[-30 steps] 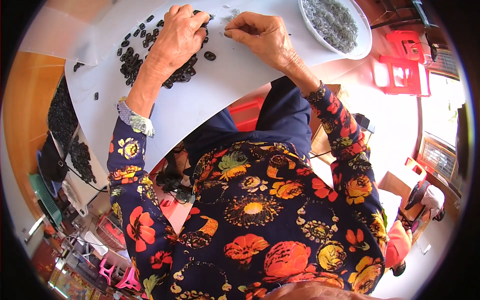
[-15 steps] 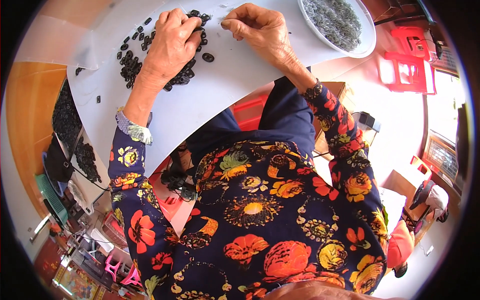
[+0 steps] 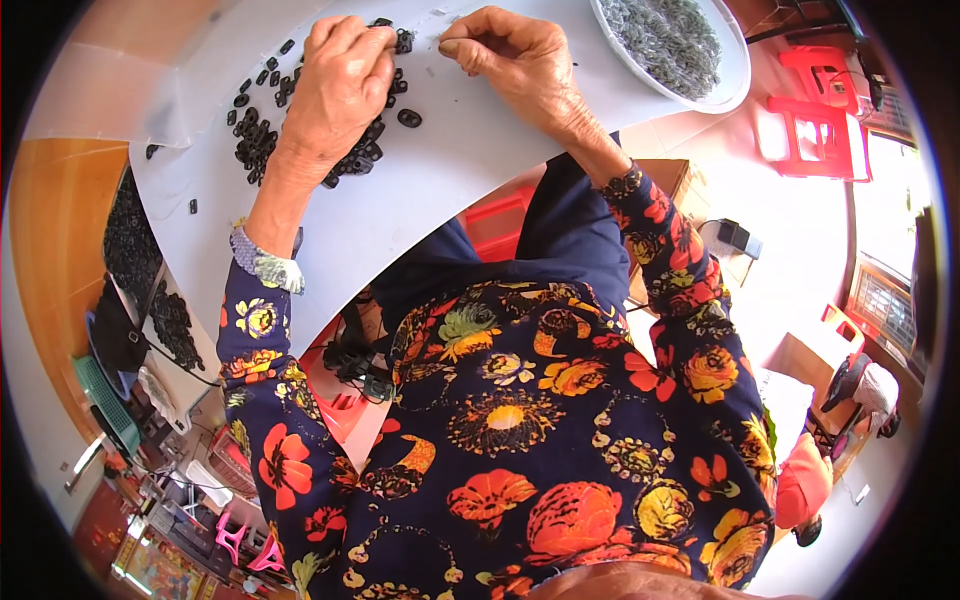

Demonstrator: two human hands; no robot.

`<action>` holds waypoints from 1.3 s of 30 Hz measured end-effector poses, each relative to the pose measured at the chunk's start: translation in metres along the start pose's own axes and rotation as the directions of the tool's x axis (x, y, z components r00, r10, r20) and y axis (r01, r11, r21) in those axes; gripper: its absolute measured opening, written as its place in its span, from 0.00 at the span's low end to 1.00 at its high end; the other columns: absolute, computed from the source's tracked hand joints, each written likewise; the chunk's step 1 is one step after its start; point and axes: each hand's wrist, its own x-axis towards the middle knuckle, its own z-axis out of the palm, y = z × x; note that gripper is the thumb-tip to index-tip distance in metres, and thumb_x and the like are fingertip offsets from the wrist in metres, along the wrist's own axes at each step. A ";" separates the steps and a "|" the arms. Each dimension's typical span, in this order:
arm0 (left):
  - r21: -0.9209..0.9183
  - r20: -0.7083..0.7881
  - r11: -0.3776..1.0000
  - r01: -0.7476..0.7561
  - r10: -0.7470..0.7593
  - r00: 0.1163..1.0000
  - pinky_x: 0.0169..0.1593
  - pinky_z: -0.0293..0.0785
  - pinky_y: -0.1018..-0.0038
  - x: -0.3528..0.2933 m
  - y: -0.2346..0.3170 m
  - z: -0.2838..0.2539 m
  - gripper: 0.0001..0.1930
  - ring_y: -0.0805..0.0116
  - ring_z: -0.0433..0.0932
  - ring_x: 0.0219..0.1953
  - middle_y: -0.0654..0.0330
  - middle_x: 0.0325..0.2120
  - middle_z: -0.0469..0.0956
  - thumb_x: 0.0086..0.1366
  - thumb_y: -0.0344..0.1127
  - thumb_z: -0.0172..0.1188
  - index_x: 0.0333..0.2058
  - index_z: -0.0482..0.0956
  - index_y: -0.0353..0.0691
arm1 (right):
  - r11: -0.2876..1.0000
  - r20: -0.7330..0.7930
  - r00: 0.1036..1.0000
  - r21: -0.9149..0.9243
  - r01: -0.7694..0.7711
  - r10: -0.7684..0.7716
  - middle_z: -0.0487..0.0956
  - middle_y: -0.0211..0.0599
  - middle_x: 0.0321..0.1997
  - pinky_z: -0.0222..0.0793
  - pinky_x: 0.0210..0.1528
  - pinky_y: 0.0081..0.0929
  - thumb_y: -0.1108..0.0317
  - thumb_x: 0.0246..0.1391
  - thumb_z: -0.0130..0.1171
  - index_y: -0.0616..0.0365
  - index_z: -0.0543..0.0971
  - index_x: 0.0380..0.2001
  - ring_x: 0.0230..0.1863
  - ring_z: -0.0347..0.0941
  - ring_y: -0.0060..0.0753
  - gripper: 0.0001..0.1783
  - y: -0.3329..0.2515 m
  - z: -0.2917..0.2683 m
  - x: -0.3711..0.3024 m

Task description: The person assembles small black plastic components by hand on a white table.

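Note:
My left hand (image 3: 343,88) is over a spread of small black plastic parts (image 3: 362,160) on a pale tabletop (image 3: 465,150). Its thumb and fingers are closed on a small black part (image 3: 404,41), partly covered by the fingertips. To the right, my right hand (image 3: 525,68) hovers above the table with thumb and forefinger pinched together. Whatever lies in that pinch is too small to make out. One oval black part (image 3: 409,118) rests apart from the heap, between the two hands.
A round white basin (image 3: 700,104) full of small clear-grey pieces (image 3: 665,45) stands at the far right of the table. Red stools (image 3: 815,135) are on the floor beyond. More black parts (image 3: 135,225) lie beyond the table's left edge. Another person (image 3: 803,483) is at the lower right.
Both hands keep nearly the same place and grip. The black part at my left fingertips shows more plainly now. The whole view has shifted slightly.

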 end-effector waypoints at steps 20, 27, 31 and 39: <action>-0.385 0.034 0.882 0.272 -0.281 0.959 0.36 0.71 0.77 0.012 0.015 -0.002 0.06 0.71 0.76 0.31 0.60 0.25 0.79 0.60 0.29 0.57 0.36 0.77 0.37 | 0.976 0.033 0.999 0.215 -0.020 0.013 0.79 0.31 0.33 0.73 0.42 0.18 0.74 0.56 0.57 0.64 0.77 0.41 0.34 0.75 0.18 0.10 -0.004 0.000 0.003; -0.785 0.282 0.418 0.456 -0.414 0.865 0.37 0.69 0.81 0.007 0.034 0.000 0.10 0.80 0.73 0.29 0.63 0.26 0.80 0.66 0.36 0.52 0.37 0.77 0.36 | 0.962 0.102 0.995 0.271 -0.037 0.009 0.79 0.31 0.33 0.72 0.42 0.17 0.75 0.55 0.57 0.65 0.77 0.40 0.35 0.75 0.17 0.10 0.000 -0.002 0.003; -0.760 0.395 0.393 0.518 -0.353 0.848 0.38 0.69 0.81 0.007 0.037 -0.003 0.11 0.80 0.73 0.30 0.62 0.26 0.81 0.67 0.37 0.51 0.36 0.78 0.36 | 0.978 0.044 0.998 0.204 0.036 -0.046 0.79 0.31 0.33 0.73 0.42 0.18 0.75 0.55 0.56 0.65 0.77 0.40 0.35 0.74 0.17 0.10 0.007 -0.003 0.007; -0.869 0.339 0.192 0.457 -0.442 0.831 0.40 0.67 0.77 0.006 0.043 0.001 0.11 0.75 0.73 0.32 0.56 0.28 0.79 0.67 0.34 0.51 0.40 0.76 0.31 | 0.962 -0.030 0.999 0.271 0.043 -0.036 0.80 0.31 0.33 0.73 0.44 0.19 0.73 0.55 0.58 0.64 0.78 0.41 0.36 0.76 0.19 0.10 0.007 -0.003 0.007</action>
